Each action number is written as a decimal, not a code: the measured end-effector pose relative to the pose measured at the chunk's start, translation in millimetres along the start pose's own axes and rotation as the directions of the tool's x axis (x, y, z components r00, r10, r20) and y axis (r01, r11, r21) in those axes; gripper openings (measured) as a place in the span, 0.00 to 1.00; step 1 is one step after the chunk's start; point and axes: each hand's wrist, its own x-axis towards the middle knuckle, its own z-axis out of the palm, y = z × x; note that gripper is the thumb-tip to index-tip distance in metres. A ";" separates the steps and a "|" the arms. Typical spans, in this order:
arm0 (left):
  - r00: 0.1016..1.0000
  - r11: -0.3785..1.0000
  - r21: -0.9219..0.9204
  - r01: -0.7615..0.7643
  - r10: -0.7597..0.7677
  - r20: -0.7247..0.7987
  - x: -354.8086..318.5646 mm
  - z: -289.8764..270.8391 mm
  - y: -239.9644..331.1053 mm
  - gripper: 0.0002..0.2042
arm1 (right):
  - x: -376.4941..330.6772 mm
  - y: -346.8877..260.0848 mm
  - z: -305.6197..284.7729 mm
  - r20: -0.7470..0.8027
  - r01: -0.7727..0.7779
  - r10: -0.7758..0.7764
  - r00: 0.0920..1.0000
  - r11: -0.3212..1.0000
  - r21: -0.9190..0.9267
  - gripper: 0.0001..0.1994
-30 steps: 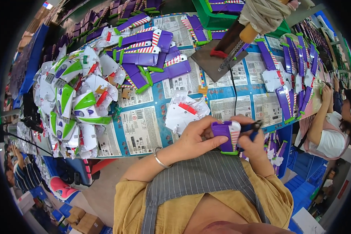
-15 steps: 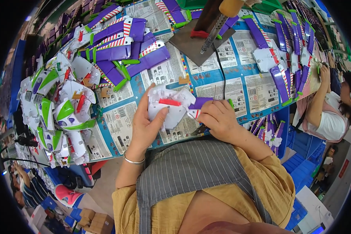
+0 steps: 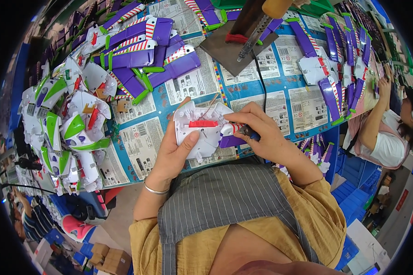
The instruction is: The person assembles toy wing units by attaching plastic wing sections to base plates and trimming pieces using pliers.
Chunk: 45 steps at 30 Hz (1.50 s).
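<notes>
While the left hand (image 3: 175, 145) is gripping its left side, the white shell (image 3: 201, 141) is hovering over the near edge of the tabletop (image 3: 236, 88), in front of the apron (image 3: 225, 195). The left fingers are curling behind it, and the thumb is pressing on its face, below a red strip (image 3: 203, 123). A thin wire (image 3: 209, 106) is rising from its upper part.

The right hand (image 3: 270, 137) is working at the shell's right side, its fingers closing around a dark-handled tool (image 3: 249, 132) and reaching to the shell's edge. A purple wing (image 3: 231, 141) with a striped edge is sitting between the shell and that hand; whether it is joined to the shell, I cannot tell.

To the left, a pile of white-and-green shells (image 3: 71, 130) is covering the tabletop, and loose wings (image 3: 131, 57) are lying beyond it. Past the hands, a metal plate (image 3: 221, 51) is resting under an upright stand (image 3: 246, 23), with a black cable (image 3: 262, 80) running nearby. Winged shells (image 3: 313, 70) are lying in a row to the right, and farther out a co-worker (image 3: 390, 142) is sitting.
</notes>
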 end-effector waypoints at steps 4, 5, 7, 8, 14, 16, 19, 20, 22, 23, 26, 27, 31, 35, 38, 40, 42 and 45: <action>0.999 0.999 0.036 -0.030 0.030 0.013 1.2 0.9 6.3 0.31 | 0.3 2.8 -0.3 0.052 0.001 -0.003 0.999 1.000 0.026 0.32; 0.999 0.999 0.036 -0.032 0.032 0.011 1.8 -0.7 5.4 0.31 | 0.4 0.8 -0.6 0.056 -0.006 0.007 0.998 1.000 -0.011 0.32; 1.000 0.999 0.043 -0.005 0.005 0.008 4.0 -4.8 2.6 0.31 | -0.7 -0.5 1.7 0.062 -0.011 0.014 0.998 0.999 -0.049 0.33; 1.000 0.999 0.043 -0.008 0.007 0.007 4.2 -4.8 3.4 0.31 | -2.0 0.7 5.0 0.035 -0.011 0.014 0.999 0.996 -0.084 0.32; 0.999 0.990 -0.135 -0.032 0.033 0.002 1.7 -1.1 1.6 0.38 | 2.7 -4.7 3.6 0.004 -0.057 0.058 0.998 0.987 -0.149 0.26; 0.997 0.905 -0.418 -0.073 0.072 -0.018 -0.2 9.4 0.8 0.44 | 7.2 -4.2 1.7 -0.018 -0.098 0.096 0.995 0.984 -0.148 0.23; 0.999 0.968 -0.251 -0.031 0.022 -0.038 -5.7 19.4 -28.7 0.36 | 11.3 -8.6 4.1 -0.038 -0.077 0.069 0.997 0.968 -0.239 0.24; 0.992 0.973 -0.223 -0.055 0.029 -0.119 -2.4 27.7 -33.6 0.32 | 9.2 -8.5 7.3 -0.016 -0.063 0.061 0.998 0.960 -0.275 0.27; 0.971 0.977 -0.205 -0.064 0.013 -0.240 6.5 33.0 -34.8 0.25 | 11.7 -16.5 -2.9 -0.001 -0.066 0.071 0.997 0.929 -0.364 0.27; 0.972 0.978 -0.201 -0.059 0.011 -0.233 7.9 34.0 -33.1 0.25 | 12.7 -17.4 -9.0 0.008 -0.074 0.087 0.996 0.889 -0.453 0.28; 0.967 0.953 -0.293 -0.075 -0.002 -0.254 9.3 35.6 -30.4 0.24 | 22.0 -6.3 -28.3 -0.083 -0.043 -0.012 0.996 0.776 -0.629 0.14; 0.966 0.955 -0.284 -0.082 0.006 -0.260 7.6 34.5 -30.9 0.24 | 25.7 1.2 -29.2 -0.045 -0.007 -0.032 0.998 0.728 -0.685 0.11; 0.968 0.965 -0.250 -0.078 0.014 -0.250 9.2 34.4 -29.3 0.24 | 30.4 12.3 -27.7 0.092 0.123 -0.082 0.992 0.719 -0.684 0.10; 0.969 0.969 -0.239 -0.068 0.006 -0.249 9.7 35.6 -27.5 0.24 | 31.8 8.1 -27.8 0.107 0.072 0.008 0.994 0.686 -0.724 0.12; 0.963 0.969 -0.237 -0.066 -0.001 -0.269 10.6 35.4 -28.3 0.24 | 36.8 -1.0 -35.6 0.162 0.075 0.074 0.984 0.656 -0.751 0.09; 0.939 0.981 -0.169 -0.090 0.026 -0.344 12.3 36.8 -27.5 0.24 | 43.2 -4.7 -44.1 0.218 0.194 -0.024 0.976 0.560 -0.806 0.06; 0.950 0.987 -0.132 -0.089 0.044 -0.310 19.5 36.2 -22.2 0.24 | 52.6 1.2 -48.2 0.225 0.238 -0.087 0.970 0.513 -0.825 0.05; 0.967 0.994 -0.086 -0.065 0.041 -0.252 31.8 27.9 -12.7 0.24 | 65.2 18.6 -50.4 0.260 0.300 -0.149 0.954 0.470 -0.830 0.03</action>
